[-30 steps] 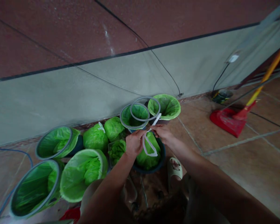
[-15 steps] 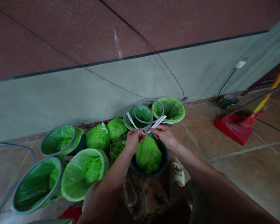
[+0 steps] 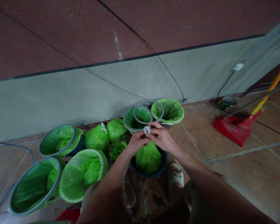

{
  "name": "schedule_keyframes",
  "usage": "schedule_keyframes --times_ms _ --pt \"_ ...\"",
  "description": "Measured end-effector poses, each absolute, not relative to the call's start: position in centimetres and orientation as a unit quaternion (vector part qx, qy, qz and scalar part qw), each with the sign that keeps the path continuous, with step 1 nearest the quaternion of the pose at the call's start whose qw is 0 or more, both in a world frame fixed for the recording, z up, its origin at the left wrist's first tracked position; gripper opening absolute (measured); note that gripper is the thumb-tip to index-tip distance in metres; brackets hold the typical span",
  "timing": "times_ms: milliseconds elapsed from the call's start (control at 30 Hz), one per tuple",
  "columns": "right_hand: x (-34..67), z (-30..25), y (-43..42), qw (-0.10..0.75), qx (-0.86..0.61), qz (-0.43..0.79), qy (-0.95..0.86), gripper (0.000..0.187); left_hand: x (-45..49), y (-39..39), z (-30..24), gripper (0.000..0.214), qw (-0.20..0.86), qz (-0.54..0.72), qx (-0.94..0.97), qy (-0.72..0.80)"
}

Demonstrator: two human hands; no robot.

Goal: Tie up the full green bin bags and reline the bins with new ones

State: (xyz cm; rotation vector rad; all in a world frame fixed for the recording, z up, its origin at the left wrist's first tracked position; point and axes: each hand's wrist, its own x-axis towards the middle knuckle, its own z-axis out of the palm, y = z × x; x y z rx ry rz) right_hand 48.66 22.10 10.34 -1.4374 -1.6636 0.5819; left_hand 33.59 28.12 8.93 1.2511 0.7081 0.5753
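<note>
White drawstring (image 3: 147, 130): curls into a small loop between your hands, above the top of the green garbage bag; slick plastic or uneven ends could let a knot slip here.
Left hand (image 3: 138, 140): you pinch the drawstring from the left, thumb and fingers bunched; a grip this small could lose the strip if your fingertips slide.
Right hand (image 3: 162, 137): you pinch it from the right, fingers bent around the loop; a hard sideways pull could stretch or snap the strip.
Green garbage bag (image 3: 148, 158): sits bulging in the near dark blue bin, between your hands and your feet; if the neck gathers loosely, contents could spill through a gap, though your hands hide that neck.
Dark blue bin (image 3: 162, 169): surrounds the bag closely; a jerk upward could drag or tip it, since bag and wall look snug.
Loose grey ring (image 3: 162, 112): overlaps the far grey-rimmed bin (image 3: 124, 120), just beyond your right fingers in view; a knuckle swung far could knock it off.
Right slipper (image 3: 176, 179): stands just right of the blue bin; stepping left could bump the bin.
</note>
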Motion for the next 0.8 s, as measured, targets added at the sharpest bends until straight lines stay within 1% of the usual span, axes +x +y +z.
schedule_keyframes --times_ms 100,200,300,333,400,467,533,567,667,733,800 --pt "48.3 10.3 22.3 0.419 -0.569 0.299 -0.641 0.024 33.6 28.4 8.5 0.014 0.664 0.279 0.601 0.346" --pt "48.0 10.1 22.2 0.394 -0.563 0.359 -0.631 0.032 33.6 28.7 8.4 0.015 0.638 0.288 0.613 0.367" --pt "48.4 9.4 22.3 0.389 -0.578 0.363 -0.619 0.047 33.6 28.7 8.6 0.016 0.624 0.292 0.626 0.365" --pt "48.6 9.2 22.4 0.388 -0.583 0.361 -0.616 0.049 33.6 28.7 8.6 0.017 0.619 0.295 0.627 0.369" --pt "49.1 8.7 22.6 0.381 -0.588 0.360 -0.616 0.043 33.6 28.6 8.7 0.018 0.616 0.296 0.618 0.389" --pt "49.4 8.5 22.8 0.385 -0.590 0.363 -0.610 0.030 33.6 28.5 8.7 0.018 0.626 0.293 0.595 0.410" --pt "49.3 8.6 22.8 0.407 -0.585 0.386 -0.586 0.019 33.6 28.5 8.8 0.016 0.645 0.296 0.565 0.421" --pt "49.2 8.8 22.8 0.422 -0.579 0.409 -0.565 0.017 33.6 28.5 8.8 0.016 0.657 0.302 0.546 0.423" --pt "48.7 9.6 22.6 0.442 -0.555 0.498 -0.499 0.021 33.4 28.6 8.8 0.016 0.677 0.331 0.507 0.419" --pt "48.6 9.9 22.5 0.434 -0.546 0.543 -0.467 0.028 33.2 28.7 8.8 0.017 0.675 0.349 0.501 0.415" --pt "48.7 9.9 22.5 0.417 -0.541 0.571 -0.455 0.030 33.2 28.7 8.8 0.017 0.666 0.366 0.498 0.418"
